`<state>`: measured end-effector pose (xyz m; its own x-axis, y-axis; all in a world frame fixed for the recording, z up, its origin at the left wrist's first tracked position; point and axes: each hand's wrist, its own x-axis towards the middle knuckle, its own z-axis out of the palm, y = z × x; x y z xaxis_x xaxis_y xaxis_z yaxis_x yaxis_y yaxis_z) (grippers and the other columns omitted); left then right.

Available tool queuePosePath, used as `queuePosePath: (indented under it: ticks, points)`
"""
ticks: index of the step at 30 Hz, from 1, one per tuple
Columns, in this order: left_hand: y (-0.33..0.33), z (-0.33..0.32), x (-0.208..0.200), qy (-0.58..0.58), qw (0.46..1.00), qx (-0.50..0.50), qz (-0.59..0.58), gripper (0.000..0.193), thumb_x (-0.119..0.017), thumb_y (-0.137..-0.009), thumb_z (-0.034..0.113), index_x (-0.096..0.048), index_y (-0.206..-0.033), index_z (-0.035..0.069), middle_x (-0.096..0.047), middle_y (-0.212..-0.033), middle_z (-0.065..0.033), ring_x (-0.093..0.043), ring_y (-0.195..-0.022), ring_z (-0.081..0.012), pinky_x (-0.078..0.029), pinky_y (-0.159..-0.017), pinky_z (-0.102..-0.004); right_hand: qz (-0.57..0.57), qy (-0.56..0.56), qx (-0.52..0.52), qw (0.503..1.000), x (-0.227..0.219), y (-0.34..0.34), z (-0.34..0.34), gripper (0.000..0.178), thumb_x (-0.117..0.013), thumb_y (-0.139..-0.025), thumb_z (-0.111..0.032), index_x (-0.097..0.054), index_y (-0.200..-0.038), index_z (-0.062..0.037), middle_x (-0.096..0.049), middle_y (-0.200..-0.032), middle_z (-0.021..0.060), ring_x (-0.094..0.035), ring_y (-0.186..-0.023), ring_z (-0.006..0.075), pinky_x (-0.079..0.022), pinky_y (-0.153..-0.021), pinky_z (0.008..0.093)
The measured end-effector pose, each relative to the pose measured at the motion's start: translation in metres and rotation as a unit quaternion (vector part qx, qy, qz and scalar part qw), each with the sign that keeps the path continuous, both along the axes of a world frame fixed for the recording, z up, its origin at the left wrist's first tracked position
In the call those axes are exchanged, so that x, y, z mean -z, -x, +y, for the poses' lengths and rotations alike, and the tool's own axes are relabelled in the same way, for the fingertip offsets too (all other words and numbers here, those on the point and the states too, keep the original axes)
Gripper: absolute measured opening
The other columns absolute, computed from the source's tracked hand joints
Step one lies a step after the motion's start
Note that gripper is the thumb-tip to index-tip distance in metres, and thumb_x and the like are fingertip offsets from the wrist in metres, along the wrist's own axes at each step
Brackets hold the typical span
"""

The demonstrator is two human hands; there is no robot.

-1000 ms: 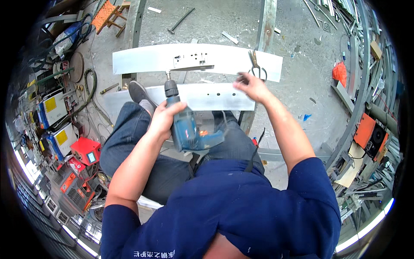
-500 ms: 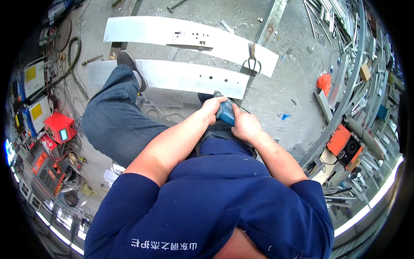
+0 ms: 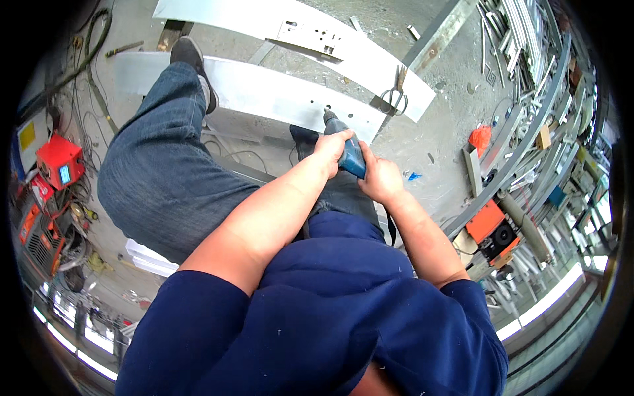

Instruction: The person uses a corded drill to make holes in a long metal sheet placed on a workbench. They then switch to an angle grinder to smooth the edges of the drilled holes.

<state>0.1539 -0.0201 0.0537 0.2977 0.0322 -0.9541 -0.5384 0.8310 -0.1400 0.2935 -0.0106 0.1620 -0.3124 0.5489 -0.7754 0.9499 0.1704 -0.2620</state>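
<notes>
A blue power drill [image 3: 352, 157] is held between both my hands, its dark chuck end pointing away from me. My left hand [image 3: 333, 150] is closed around the front of its body. Wrapped round its rear end is my right hand [image 3: 382, 178]. The drill's tip meets or hovers over the nearer white metal strip [image 3: 264, 89], close to one of several dark holes at its right part; contact is hard to tell. My shoe [image 3: 189, 56] rests on that same strip. A farther white strip [image 3: 376, 56] carries a cut-out plate area and dark-handled scissors [image 3: 395, 98].
Metal beams [image 3: 439, 39] lie under the strips. To the right are an orange bag [image 3: 480, 139], an orange machine [image 3: 485, 221] and piled metal profiles [image 3: 522, 39]. On the left stand a red box with a screen [image 3: 59, 162], cables and an orange-grey machine [image 3: 41, 237].
The drill has moved forward from the near strip's edge to over its holes, both hands still on it. My view has shifted, so the strips sit higher in the picture.
</notes>
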Motion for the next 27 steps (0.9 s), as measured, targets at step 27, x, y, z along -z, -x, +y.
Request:
queuePosePath:
  ticks: [27]
  points:
    - [0.013,0.007,0.003,0.019,1.000,0.006,0.005,0.038,-0.069,-0.094,0.030,-0.062,-0.116,-0.001,-0.068,-0.103,-0.0099,-0.068,-0.087,-0.0221,-0.056,-0.079,-0.0380,-0.015,0.001,0.016,1.000,0.019,0.011,0.000,0.089,-0.072,-0.069,-0.014,-0.035,-0.150,-0.0110,-0.070,-0.093,0.0240,-0.069,-0.083,0.0425,-0.056,-0.077,0.0505]
